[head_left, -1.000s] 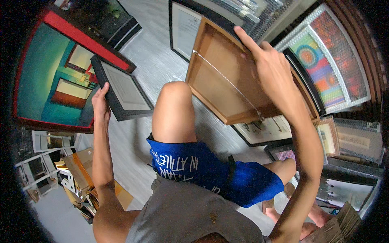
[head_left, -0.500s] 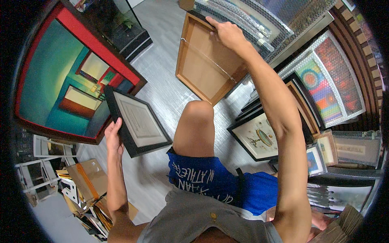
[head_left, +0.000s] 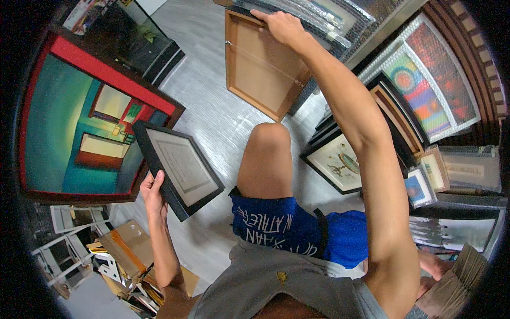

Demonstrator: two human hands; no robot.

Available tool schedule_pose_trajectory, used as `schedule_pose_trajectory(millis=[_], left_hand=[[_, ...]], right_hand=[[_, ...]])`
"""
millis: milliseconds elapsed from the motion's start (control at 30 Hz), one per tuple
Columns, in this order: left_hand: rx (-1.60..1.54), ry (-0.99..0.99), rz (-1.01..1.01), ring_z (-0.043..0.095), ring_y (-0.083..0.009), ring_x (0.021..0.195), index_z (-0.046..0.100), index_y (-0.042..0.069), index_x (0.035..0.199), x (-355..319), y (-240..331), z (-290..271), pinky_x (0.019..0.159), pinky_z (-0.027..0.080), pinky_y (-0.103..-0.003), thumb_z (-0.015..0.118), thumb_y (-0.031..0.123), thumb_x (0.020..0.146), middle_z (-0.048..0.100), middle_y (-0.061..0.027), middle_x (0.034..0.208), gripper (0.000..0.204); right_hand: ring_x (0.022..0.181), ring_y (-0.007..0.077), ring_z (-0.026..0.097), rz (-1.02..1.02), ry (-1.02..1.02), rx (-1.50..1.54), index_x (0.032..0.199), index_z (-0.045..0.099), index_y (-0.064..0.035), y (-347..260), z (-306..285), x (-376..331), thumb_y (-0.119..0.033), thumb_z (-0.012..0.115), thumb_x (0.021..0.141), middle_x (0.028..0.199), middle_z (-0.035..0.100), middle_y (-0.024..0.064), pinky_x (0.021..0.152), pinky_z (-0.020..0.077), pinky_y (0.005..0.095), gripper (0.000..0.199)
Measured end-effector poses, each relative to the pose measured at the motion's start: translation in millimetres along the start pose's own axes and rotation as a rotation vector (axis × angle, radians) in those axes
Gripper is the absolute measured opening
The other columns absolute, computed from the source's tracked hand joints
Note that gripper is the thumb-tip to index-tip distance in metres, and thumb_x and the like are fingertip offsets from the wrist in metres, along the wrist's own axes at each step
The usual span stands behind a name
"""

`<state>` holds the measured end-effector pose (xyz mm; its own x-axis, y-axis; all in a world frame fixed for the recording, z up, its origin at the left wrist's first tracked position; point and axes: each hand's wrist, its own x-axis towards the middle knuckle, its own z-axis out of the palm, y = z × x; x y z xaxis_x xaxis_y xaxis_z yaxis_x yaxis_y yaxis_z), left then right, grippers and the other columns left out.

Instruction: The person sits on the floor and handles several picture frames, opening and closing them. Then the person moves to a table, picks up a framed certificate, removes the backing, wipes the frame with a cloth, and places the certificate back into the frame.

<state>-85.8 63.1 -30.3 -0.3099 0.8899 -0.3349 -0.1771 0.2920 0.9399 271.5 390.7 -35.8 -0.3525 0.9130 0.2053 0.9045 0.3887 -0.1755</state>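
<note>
My left hand (head_left: 154, 194) is closed around the edge of a black picture frame (head_left: 180, 166), its thumb on the near side. Glass and a pale mat show in that frame, which is held tilted above the floor. My right arm reaches far forward, and my right hand (head_left: 281, 26) grips the top edge of a wooden-backed picture frame (head_left: 265, 69). Its brown backing faces me, with a hanging wire strung across it. Bubble-wrapped pictures (head_left: 329, 21) stand right behind that frame.
A large red-bordered painting (head_left: 79, 127) leans at the left. Cardboard pieces (head_left: 125, 244) and white frames (head_left: 66, 250) lie at the lower left. On the right stand a black-framed picture (head_left: 340, 167), more stacked frames and a bubble-wrapped colourful picture (head_left: 411, 80). My bent knee (head_left: 268, 154) is in the middle.
My view has shifted slightly. The frame in my right hand sits a little farther up and left in the picture; the black frame is still in my left hand, tilted slightly differently.
</note>
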Motion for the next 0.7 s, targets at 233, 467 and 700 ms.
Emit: schedule_pose_trajectory(millis=[233, 467, 700], left_hand=[[0.063, -0.034, -0.001, 0.059, -0.0122, 0.075, 0.060, -0.003, 0.101, 11, 4, 18, 0.069, 0.047, -0.025, 0.063, 0.011, 0.082, 0.064, -0.0056, 0.092, 0.023], [0.446, -0.139, 0.062, 0.057, -0.0112, 0.078, 0.060, -0.002, 0.101, 18, 45, 18, 0.074, 0.045, -0.025, 0.063, 0.004, 0.074, 0.063, -0.0035, 0.093, 0.029], [1.090, -0.491, 0.197, 0.048, -0.0098, 0.072, 0.056, 0.003, 0.084, 40, 129, 83, 0.079, 0.040, -0.023, 0.066, 0.012, 0.053, 0.052, 0.0024, 0.076, 0.033]], right_hand=[[0.103, 0.0403, 0.051, -0.018, -0.029, 0.123, 0.137, 0.027, -0.0127, 16, -16, -22, -0.035, 0.067, 0.075, 0.113, 0.051, 0.0236, 0.088, 0.0430, 0.0444, 0.076], [0.087, 0.0343, 0.056, -0.217, 0.412, 0.442, 0.113, 0.054, -0.0042, 28, -73, -141, -0.026, 0.065, 0.077, 0.094, 0.057, 0.0191, 0.077, 0.0462, 0.0396, 0.043], [0.076, 0.0116, 0.059, 0.328, 0.399, 0.788, 0.095, 0.065, 0.0008, 73, -119, -255, -0.017, 0.069, 0.078, 0.082, 0.064, 0.0081, 0.063, 0.0464, 0.0256, 0.025]])
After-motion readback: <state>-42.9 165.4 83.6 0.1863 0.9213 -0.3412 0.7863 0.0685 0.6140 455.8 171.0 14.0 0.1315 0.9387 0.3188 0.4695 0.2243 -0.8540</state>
